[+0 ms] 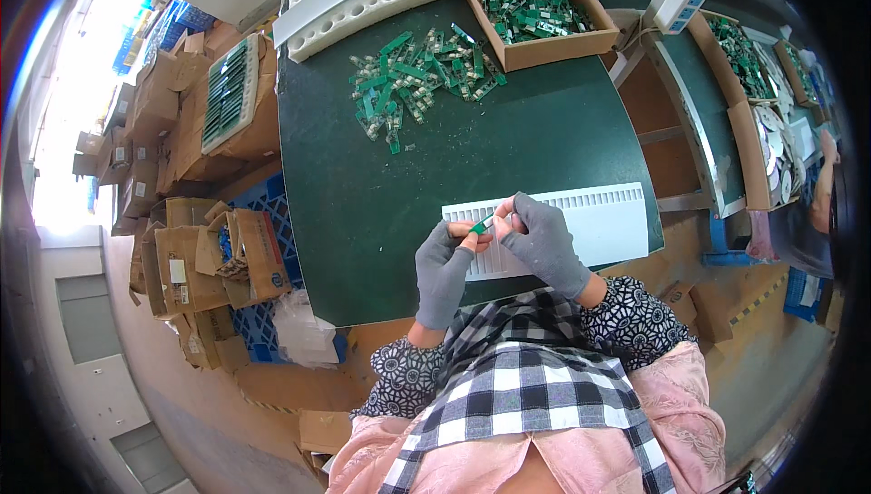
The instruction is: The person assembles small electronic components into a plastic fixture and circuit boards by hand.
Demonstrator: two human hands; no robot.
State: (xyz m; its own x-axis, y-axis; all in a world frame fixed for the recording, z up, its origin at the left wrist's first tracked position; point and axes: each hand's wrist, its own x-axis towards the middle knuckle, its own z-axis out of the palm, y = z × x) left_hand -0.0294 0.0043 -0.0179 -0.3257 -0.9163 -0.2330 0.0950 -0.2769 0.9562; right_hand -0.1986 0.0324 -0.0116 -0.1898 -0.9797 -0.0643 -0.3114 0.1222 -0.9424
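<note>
Pinching a small green circuit strip (482, 223) between gloved fingertips, the left hand (445, 267) and right hand (543, 240) meet at lower centre of the frame, both closed on the strip above a white slotted tray (599, 217) on the dark green surface (381, 204). Near upper centre lies a loose pile of green strips (417, 81); beside it, at its right, a cardboard box (537, 11) holds more.

Brown cardboard box (539, 11) of green boards at the table's top edge — more tan cartons (195, 258) stacked left, some white-labelled.
</note>
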